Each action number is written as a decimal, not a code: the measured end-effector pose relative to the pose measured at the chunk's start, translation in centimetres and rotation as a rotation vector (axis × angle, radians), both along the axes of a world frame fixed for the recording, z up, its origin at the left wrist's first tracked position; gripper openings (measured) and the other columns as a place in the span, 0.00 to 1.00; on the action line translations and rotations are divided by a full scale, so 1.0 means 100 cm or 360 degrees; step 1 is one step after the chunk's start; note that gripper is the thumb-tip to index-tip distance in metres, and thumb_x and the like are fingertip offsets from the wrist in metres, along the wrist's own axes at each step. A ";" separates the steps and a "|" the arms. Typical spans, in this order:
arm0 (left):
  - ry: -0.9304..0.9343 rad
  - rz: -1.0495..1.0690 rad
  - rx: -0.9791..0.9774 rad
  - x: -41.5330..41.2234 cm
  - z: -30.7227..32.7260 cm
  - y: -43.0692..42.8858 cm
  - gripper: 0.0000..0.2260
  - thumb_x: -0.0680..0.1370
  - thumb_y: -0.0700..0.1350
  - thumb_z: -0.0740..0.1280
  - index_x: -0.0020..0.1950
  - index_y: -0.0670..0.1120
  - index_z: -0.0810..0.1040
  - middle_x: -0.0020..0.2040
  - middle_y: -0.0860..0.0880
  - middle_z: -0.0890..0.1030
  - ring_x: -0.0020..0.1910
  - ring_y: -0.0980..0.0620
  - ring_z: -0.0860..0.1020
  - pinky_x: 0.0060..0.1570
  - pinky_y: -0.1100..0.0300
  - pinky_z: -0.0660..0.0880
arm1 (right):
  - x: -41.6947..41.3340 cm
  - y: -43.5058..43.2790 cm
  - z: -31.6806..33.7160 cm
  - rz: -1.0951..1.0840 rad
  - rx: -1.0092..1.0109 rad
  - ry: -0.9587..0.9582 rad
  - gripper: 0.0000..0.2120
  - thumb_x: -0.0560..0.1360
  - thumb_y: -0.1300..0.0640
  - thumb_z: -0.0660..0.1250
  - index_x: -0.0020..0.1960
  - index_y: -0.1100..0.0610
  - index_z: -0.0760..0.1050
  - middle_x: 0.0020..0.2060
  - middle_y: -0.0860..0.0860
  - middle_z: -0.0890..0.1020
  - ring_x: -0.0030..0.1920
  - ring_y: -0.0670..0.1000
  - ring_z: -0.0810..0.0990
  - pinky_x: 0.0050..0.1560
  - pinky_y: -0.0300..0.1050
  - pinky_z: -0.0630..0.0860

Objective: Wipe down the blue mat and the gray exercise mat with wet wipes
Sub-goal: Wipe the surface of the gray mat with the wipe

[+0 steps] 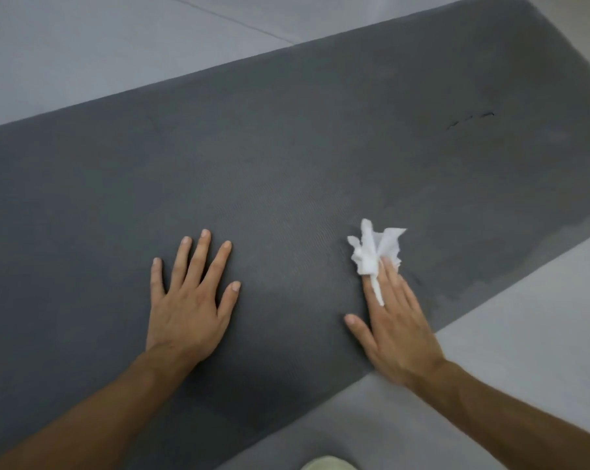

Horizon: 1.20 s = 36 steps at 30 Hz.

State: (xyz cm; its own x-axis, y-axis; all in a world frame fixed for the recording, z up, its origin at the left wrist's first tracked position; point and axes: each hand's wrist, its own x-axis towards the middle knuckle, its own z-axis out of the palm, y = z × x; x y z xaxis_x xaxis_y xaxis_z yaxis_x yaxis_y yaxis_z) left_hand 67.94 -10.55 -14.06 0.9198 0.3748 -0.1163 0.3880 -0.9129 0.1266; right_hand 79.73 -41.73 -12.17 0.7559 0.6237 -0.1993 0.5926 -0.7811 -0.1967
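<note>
The gray exercise mat (287, 157) stretches diagonally across the floor and fills most of the view. My left hand (188, 300) lies flat on it with the fingers spread, holding nothing. My right hand (395, 327) lies on the mat near its near edge, fingers straight, pressing a crumpled white wet wipe (375, 249) against the surface. A strip of the wipe runs back between two of those fingers. A darker damp patch shows on the mat to the right of the wipe. No blue mat is in view.
Pale gray floor tiles (83, 45) lie beyond the mat's far edge and on the near right side (524, 317). A small dark scuff (470, 118) marks the mat at the far right. A pale rounded object (327, 464) peeks in at the bottom edge.
</note>
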 end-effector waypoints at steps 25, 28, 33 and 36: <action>-0.0007 0.0040 0.0007 0.028 0.006 0.129 0.32 0.82 0.70 0.45 0.84 0.60 0.51 0.85 0.56 0.48 0.84 0.52 0.45 0.81 0.43 0.47 | 0.064 0.182 0.007 0.0977 0.0029 0.0039 0.41 0.83 0.31 0.44 0.84 0.60 0.51 0.83 0.60 0.54 0.84 0.55 0.45 0.82 0.49 0.41; -0.0061 0.0213 -0.0062 0.032 0.008 0.141 0.32 0.82 0.68 0.44 0.85 0.58 0.52 0.85 0.55 0.47 0.84 0.54 0.44 0.82 0.46 0.46 | 0.048 0.186 0.009 0.1356 -0.0075 0.0093 0.40 0.84 0.30 0.45 0.85 0.57 0.49 0.84 0.55 0.48 0.84 0.51 0.41 0.81 0.50 0.41; -0.0025 0.0348 -0.0061 0.033 0.012 0.178 0.33 0.80 0.71 0.42 0.84 0.61 0.50 0.85 0.56 0.46 0.84 0.53 0.44 0.81 0.43 0.44 | 0.119 0.212 0.007 0.1107 -0.0141 -0.0083 0.39 0.83 0.30 0.42 0.84 0.53 0.39 0.84 0.54 0.48 0.83 0.48 0.39 0.82 0.48 0.41; 0.0003 0.0382 -0.0045 0.030 0.009 0.193 0.35 0.79 0.74 0.42 0.84 0.63 0.47 0.85 0.58 0.44 0.83 0.54 0.42 0.81 0.41 0.42 | 0.177 0.241 0.006 0.0718 -0.0129 -0.0102 0.39 0.81 0.30 0.38 0.84 0.50 0.35 0.84 0.52 0.44 0.83 0.48 0.39 0.82 0.46 0.39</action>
State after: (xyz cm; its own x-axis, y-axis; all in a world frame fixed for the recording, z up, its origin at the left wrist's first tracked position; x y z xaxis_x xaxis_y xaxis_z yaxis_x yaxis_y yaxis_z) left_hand 70.90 8.70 -13.20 0.8045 0.5792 -0.1315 0.5937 -0.7905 0.1502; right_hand 97.41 -17.64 -11.58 0.4246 0.8775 -0.2231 0.8859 -0.4535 -0.0975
